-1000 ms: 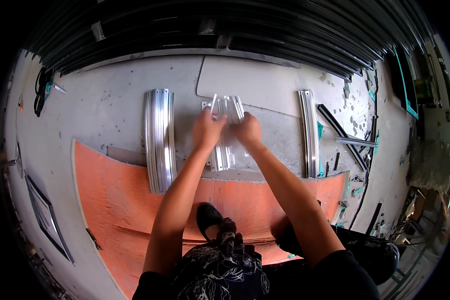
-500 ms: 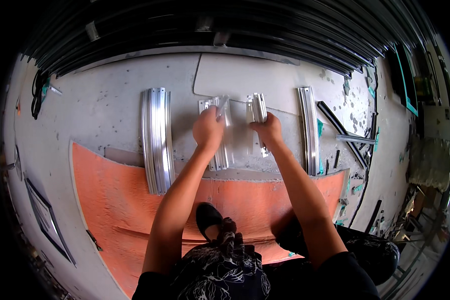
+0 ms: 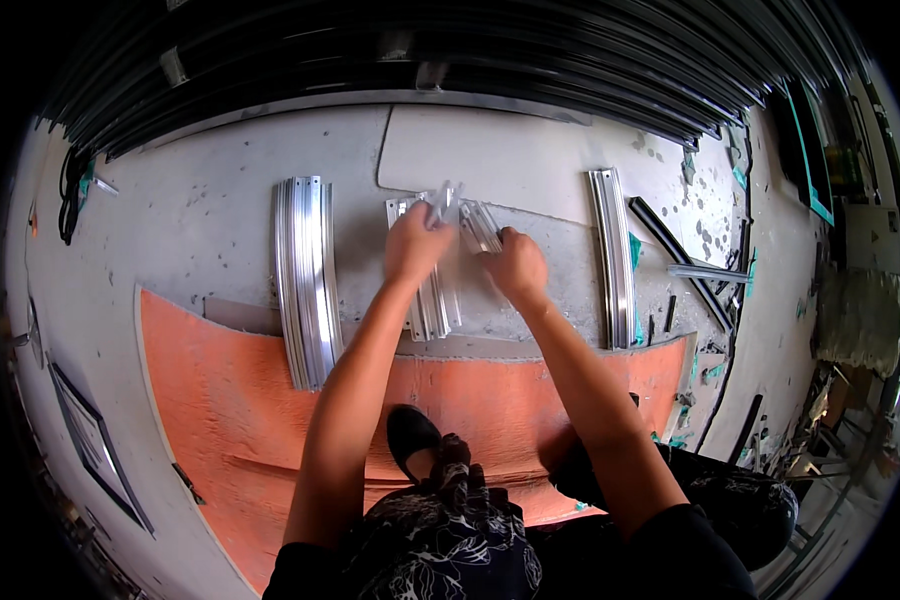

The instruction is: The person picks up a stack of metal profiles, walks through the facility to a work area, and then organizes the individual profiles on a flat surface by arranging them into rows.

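My left hand (image 3: 416, 246) is closed on an aluminium profile (image 3: 443, 206), smeared by motion, over the middle pile. Beneath it lies that pile of short silver aluminium profiles (image 3: 430, 312), partly covered by my hand and wrist. My right hand (image 3: 517, 268) grips a small bundle of aluminium profiles (image 3: 481, 228) near its far end. This bundle tilts with its top toward my left hand, and its lower part is blurred. To the left stands a longer stack of silver profiles (image 3: 306, 275); on the right lies another narrow stack (image 3: 613, 260).
Black frame bars (image 3: 450, 80) are stacked along the far side. An orange sheet (image 3: 240, 390) covers the near floor under my foot (image 3: 413, 436). Dark strips (image 3: 682, 262) and green scraps lie at the right. A dark frame (image 3: 98, 440) rests at the left.
My right hand has moved left with its bundle, which now tilts and sits close to my left hand. The left hand stays over the middle pile with its profile.
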`<move>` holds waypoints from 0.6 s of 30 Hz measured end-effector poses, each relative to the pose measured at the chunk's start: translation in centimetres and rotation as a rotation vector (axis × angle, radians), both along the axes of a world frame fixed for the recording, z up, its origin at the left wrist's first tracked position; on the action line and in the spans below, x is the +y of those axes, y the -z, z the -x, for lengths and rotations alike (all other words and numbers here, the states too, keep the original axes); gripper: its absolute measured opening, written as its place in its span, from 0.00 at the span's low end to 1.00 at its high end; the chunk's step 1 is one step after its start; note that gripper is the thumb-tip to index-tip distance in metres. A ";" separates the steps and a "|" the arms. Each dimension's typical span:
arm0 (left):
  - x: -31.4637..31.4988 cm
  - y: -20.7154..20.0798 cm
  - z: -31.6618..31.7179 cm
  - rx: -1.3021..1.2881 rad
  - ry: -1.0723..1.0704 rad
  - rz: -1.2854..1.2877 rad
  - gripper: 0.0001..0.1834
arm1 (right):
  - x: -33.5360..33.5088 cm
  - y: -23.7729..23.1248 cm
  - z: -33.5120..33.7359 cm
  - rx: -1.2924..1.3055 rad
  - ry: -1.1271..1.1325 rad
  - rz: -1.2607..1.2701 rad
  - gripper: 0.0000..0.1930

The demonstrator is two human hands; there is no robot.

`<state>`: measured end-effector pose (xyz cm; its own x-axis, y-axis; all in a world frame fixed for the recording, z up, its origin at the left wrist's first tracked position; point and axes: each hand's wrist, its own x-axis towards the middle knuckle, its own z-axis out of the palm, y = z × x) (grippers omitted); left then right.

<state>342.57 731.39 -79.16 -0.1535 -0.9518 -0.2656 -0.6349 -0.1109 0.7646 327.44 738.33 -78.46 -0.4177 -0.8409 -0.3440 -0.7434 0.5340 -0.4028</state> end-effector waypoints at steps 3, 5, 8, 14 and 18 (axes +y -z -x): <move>0.3 -1.6 -1.2 0.531 -0.225 -0.294 0.09 | 0.1 1.2 2.6 -0.211 0.006 -0.104 0.20; 0.6 -2.4 -2.5 0.703 -0.322 -0.372 0.12 | 0.3 1.4 3.1 -0.384 0.017 -0.153 0.23; 2.5 -4.2 -2.8 0.882 -0.383 -0.465 0.13 | 1.4 -1.3 1.3 -1.165 0.488 0.008 0.17; 6.4 -4.5 0.9 1.001 -0.410 -0.578 0.14 | 3.2 -2.3 -1.6 -1.281 0.375 0.150 0.17; 6.9 -3.9 1.7 1.200 -0.382 -0.727 0.14 | 4.1 -3.8 -2.1 -1.217 0.282 0.223 0.19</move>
<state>340.85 738.29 -75.30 -0.3988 -0.6989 -0.5938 0.4899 -0.7097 0.5063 329.51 742.39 -74.62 -0.1059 -0.8635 -0.4931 0.2970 0.4458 -0.8444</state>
